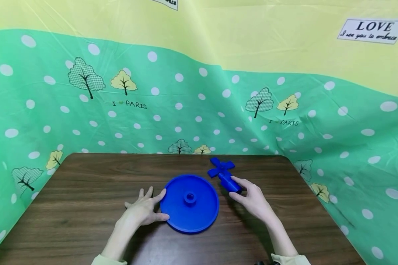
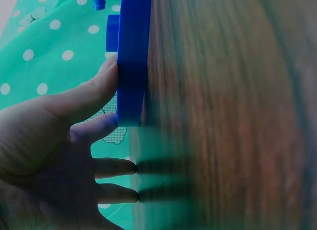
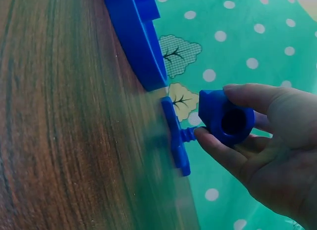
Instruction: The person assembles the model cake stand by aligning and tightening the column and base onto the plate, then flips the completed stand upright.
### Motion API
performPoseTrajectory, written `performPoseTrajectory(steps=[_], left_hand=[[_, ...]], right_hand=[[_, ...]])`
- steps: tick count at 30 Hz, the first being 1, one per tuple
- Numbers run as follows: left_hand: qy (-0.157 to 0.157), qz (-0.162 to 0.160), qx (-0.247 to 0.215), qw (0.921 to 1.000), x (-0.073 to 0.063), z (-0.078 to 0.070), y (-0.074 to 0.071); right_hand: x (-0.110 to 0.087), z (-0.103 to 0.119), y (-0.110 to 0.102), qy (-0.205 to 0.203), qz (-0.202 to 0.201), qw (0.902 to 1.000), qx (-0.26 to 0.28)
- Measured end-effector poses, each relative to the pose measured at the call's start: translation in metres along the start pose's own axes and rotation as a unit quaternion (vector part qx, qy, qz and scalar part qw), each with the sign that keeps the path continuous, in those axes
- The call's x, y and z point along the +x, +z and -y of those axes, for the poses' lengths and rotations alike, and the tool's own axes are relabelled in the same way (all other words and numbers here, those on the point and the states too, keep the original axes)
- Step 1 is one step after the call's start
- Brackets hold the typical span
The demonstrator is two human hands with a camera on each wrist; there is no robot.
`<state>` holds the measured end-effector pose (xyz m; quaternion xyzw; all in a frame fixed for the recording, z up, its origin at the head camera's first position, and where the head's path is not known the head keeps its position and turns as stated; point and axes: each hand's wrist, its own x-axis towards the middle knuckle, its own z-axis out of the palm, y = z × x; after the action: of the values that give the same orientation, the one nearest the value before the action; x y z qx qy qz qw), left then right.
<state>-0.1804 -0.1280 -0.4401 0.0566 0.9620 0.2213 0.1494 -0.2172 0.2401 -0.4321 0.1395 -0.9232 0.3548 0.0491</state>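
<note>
A round blue disc [image 1: 202, 217] with a raised rim and a short hollow hub at its centre lies flat on the table. My left hand [image 1: 142, 209] touches its left edge with thumb and index finger, the other fingers spread out straight. To the right of the disc, my right hand [image 1: 253, 200] holds a blue hollow cylinder [image 1: 230, 184] between thumb and fingers. Its dark open end [image 3: 234, 122] faces the camera in the right wrist view. Just beyond the cylinder lies a blue four-armed cross piece [image 1: 215, 172], whose ridged stem [image 3: 189, 134] sticks upward from the table.
The dark wood-grain table [image 1: 86, 206] carries all the blue parts. A green and yellow cloth [image 1: 199, 92] printed with dots and trees hangs behind the table and along its sides.
</note>
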Motion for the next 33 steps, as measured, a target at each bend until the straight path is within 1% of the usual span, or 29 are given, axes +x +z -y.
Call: performPoseTrajectory(steps=[5, 11, 18, 26, 28, 33], left_hand=[[-0.008, -0.001, -0.008, 0.9999, -0.003, -0.003, 0.002], [-0.010, 0.005, -0.014, 0.9998, -0.008, -0.004, 0.004], [-0.007, 0.012, -0.015, 0.9998, -0.016, -0.004, 0.004], [0.002, 0.023, -0.015, 0.9996, -0.018, -0.004, 0.004], [0.004, 0.024, -0.014, 0.9996, -0.019, -0.004, 0.004], [0.009, 0.024, -0.008, 0.9997, -0.020, -0.003, 0.005]], right_hand=[[-0.002, 0.001, -0.002, 0.003, 0.004, 0.9999, 0.016], [-0.006, 0.003, -0.004, 0.006, 0.008, 0.9999, 0.014], [-0.009, 0.008, -0.005, -0.002, 0.006, 0.9998, 0.017], [-0.011, 0.010, -0.006, 0.003, 0.008, 0.9995, 0.030], [-0.013, 0.010, -0.008, 0.006, 0.008, 0.9993, 0.035], [-0.019, 0.011, -0.011, 0.017, 0.007, 0.9975, 0.068]])
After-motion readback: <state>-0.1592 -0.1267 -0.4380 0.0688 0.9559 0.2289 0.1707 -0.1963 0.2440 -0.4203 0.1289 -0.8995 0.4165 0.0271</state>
